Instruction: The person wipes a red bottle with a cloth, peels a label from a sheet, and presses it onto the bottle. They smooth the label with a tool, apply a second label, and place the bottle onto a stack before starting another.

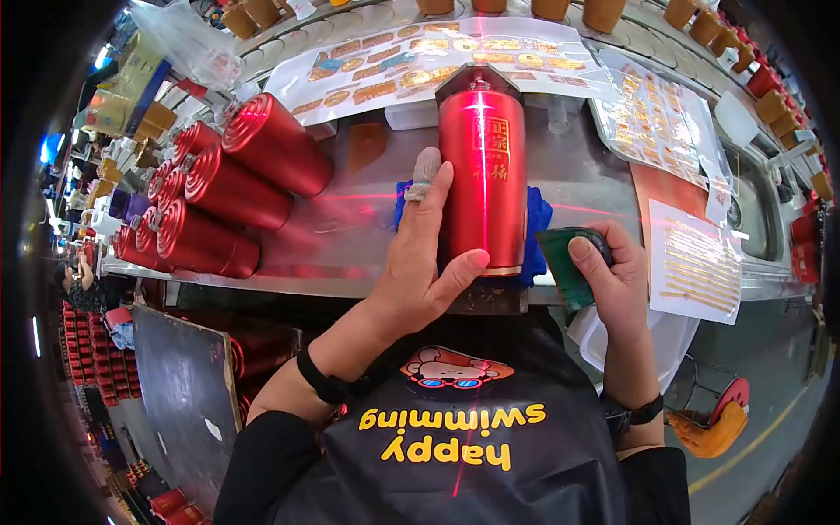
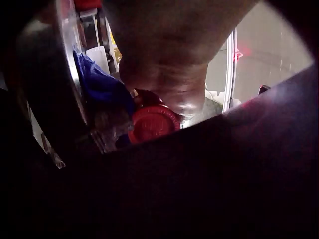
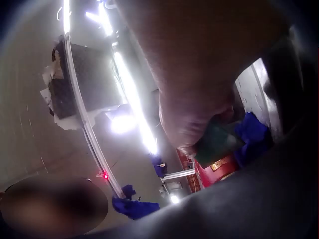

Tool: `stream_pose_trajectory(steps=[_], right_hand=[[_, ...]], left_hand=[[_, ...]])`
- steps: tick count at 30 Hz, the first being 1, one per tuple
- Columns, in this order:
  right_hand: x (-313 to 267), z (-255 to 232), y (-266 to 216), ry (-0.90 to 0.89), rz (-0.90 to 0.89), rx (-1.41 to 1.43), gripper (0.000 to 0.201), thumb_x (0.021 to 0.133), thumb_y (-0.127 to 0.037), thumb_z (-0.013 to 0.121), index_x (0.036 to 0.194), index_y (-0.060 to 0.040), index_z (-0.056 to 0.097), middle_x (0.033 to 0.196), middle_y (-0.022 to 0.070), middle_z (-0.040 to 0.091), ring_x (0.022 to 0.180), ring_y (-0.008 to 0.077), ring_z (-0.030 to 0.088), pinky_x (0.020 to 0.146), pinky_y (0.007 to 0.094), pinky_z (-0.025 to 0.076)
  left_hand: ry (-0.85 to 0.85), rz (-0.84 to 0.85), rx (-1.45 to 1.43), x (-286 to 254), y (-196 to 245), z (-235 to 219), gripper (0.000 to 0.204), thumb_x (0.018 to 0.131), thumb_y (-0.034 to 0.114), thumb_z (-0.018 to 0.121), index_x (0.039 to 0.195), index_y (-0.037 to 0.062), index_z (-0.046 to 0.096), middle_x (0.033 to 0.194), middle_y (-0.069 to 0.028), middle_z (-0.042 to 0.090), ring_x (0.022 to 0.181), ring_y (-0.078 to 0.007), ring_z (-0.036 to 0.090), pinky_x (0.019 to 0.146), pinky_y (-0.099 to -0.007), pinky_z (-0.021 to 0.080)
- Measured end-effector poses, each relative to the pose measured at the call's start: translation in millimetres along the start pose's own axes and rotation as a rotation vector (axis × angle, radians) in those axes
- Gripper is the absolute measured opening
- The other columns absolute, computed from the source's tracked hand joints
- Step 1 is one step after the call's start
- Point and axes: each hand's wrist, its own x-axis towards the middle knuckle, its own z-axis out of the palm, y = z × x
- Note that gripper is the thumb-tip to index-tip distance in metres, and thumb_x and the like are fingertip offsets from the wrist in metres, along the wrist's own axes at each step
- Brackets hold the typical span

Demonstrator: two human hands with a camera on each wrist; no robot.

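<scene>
A red metallic bottle (image 1: 482, 188) with gold lettering lies over a blue cloth (image 1: 537, 223), its neck end at a dark octagonal piece (image 1: 477, 77). My left hand (image 1: 418, 236) rests along its left side, fingers extended and the thumb on the near end; one finger wears a pale finger cover (image 1: 427, 166). In my right hand (image 1: 619, 276), thumb and fingers grip a green scraper (image 1: 564, 262) with a dark rounded back, just right of the bottle's near end. The right wrist view shows the scraper (image 3: 217, 144) beside the bottle's gold label (image 3: 216, 166).
Several red bottles (image 1: 236, 188) stand grouped at the left. Sheets of gold stickers (image 1: 385, 66) lie behind the bottle, with another sheet (image 1: 656, 109) and a strip card (image 1: 696, 262) at the right. A sink (image 1: 752, 206) lies beyond them.
</scene>
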Motion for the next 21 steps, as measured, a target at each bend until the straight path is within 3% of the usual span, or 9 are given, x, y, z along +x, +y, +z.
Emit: stream_pose_trajectory(steps=[2,6,7,10,11,14,18,21], right_hand=[[-1,2,-2,-0.006,-0.005,0.002,0.018,0.094,-0.017,0.069,0.096,-0.0006,0.063,0.075,-0.0004,0.063,0.065,0.0038,0.055,0.057,0.0193,0.044],[-3,-5,-5,-0.017,-0.078,-0.062,0.010,0.093,-0.010,0.066,0.094,-0.0008,0.062,0.078,0.0006,0.063,0.068,0.0045,0.055,0.059,0.0216,0.044],[-5,-5,-13,-0.048,-0.076,-0.084,0.008,0.088,-0.006,0.067,0.094,-0.0017,0.062,0.076,0.0027,0.061,0.067,0.0097,0.057,0.060,0.0249,0.044],[-2,1,-19,-0.125,-0.461,-0.416,0.013,0.083,-0.005,0.070,0.093,-0.0024,0.062,0.076,0.0052,0.059,0.068,0.0184,0.057,0.062,0.0296,0.044],[0,4,-23,-0.125,-0.600,-0.518,0.019,0.074,-0.006,0.074,0.091,-0.0044,0.064,0.080,0.0063,0.058,0.073,0.0238,0.056,0.067,0.0347,0.043],[9,12,-33,-0.224,-0.941,-0.781,0.022,0.068,-0.008,0.074,0.088,-0.0069,0.065,0.084,0.0044,0.059,0.076,0.0207,0.056,0.071,0.0363,0.042],[0,7,-38,-0.445,-0.829,-0.835,0.021,0.065,-0.011,0.073,0.085,-0.0088,0.065,0.084,0.0023,0.058,0.075,0.0198,0.054,0.072,0.0362,0.041],[2,15,-43,-0.283,-0.883,-0.762,0.018,0.067,-0.010,0.073,0.083,-0.0090,0.065,0.082,0.0015,0.056,0.073,0.0190,0.054,0.070,0.0359,0.040]], left_hand=[[0.003,0.000,-0.027,1,3,-1,0.088,0.096,0.044,0.058,0.152,-0.0075,0.014,0.152,-0.0316,0.026,0.142,-0.0440,0.028,0.117,-0.0443,0.021],[0.017,0.134,0.177,0,14,-3,0.101,0.085,0.047,0.070,0.151,-0.0086,0.017,0.147,-0.0353,0.031,0.138,-0.0484,0.031,0.115,-0.0487,0.025],[0.006,0.112,0.274,-1,14,0,0.106,0.085,0.050,0.070,0.152,-0.0083,0.012,0.151,-0.0351,0.027,0.144,-0.0459,0.025,0.116,-0.0447,0.024],[0.011,0.137,0.281,-3,-4,4,0.110,0.083,0.054,0.070,0.152,-0.0079,0.010,0.151,-0.0346,0.029,0.140,-0.0465,0.033,0.113,-0.0449,0.030],[0.032,0.128,0.156,-5,-8,7,0.110,0.081,0.053,0.072,0.151,-0.0105,0.014,0.143,-0.0356,0.038,0.130,-0.0494,0.042,0.110,-0.0490,0.033],[0.076,0.119,0.106,-9,-19,14,0.110,0.082,0.056,0.069,0.150,-0.0110,0.014,0.138,-0.0341,0.044,0.126,-0.0475,0.047,0.108,-0.0479,0.036],[0.092,0.138,0.082,-10,-19,15,0.110,0.084,0.058,0.066,0.150,-0.0115,0.013,0.136,-0.0321,0.047,0.124,-0.0457,0.050,0.107,-0.0470,0.037],[0.086,0.139,0.088,-8,-18,15,0.110,0.084,0.058,0.065,0.150,-0.0115,0.013,0.136,-0.0310,0.048,0.125,-0.0449,0.049,0.108,-0.0473,0.035]])
